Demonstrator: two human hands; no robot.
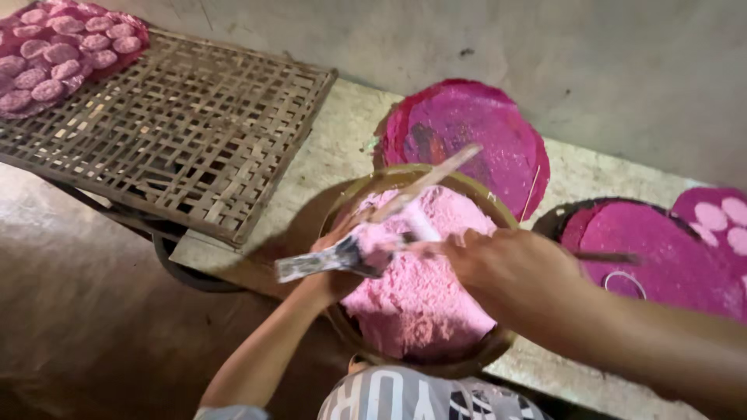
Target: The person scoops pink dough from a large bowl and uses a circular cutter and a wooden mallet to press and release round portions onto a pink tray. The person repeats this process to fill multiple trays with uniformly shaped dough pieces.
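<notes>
A round bowl (467,183) heaped with pink crumbly dough (420,295) stands in front of me on a stone ledge. My left hand (331,268) is at the bowl's left rim, closed around the lower end of a pale wooden stick (436,173) that slants up to the right. From the right, my right hand (506,264) reaches over the dough and grips a flat metal knife (323,260). Its pink-dusted blade points left across my left hand. Both tools are blurred.
A woven bamboo tray (179,132) lies to the left, with several pink round cakes (62,50) on a pink sheet at its far corner. Magenta-stained round trays (475,128) (661,257) sit behind and right, one bearing a metal ring (625,284) and pale pink discs (724,218).
</notes>
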